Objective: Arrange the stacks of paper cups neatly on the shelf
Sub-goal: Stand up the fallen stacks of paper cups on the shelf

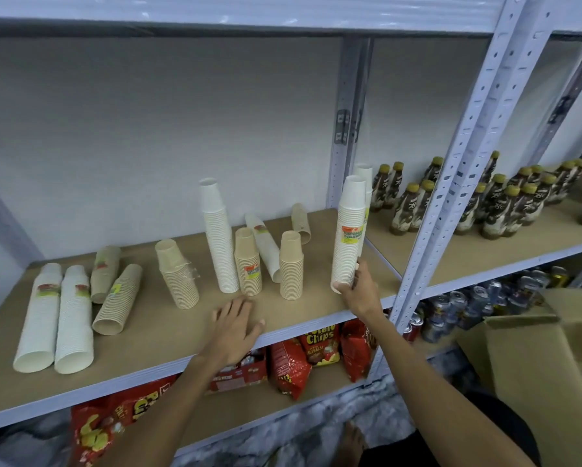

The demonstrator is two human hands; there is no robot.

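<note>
Several stacks of paper cups stand or lie on the wooden shelf (303, 308). My right hand (358, 288) grips the base of a tall white stack (349, 230) with a yellow label, held upright at the shelf's right end. Another white stack (364, 176) stands just behind it. My left hand (237, 323) rests flat, fingers spread, on the shelf near the front edge. In the middle stand a tall white stack (219, 237) and two short brown stacks (248, 264) (291, 266); a brown stack (178, 274) leans. Two white stacks (55, 311) and two brown ones (116, 298) lie at the left.
A white stack (266, 247) leans behind the middle ones and a brown one (301, 222) lies at the back. Brown bottles (505, 203) fill the neighbouring shelf past the upright post (451, 183). Chip bags (320, 342) and cans (458, 311) sit below; a cardboard box (535, 358) stands at right.
</note>
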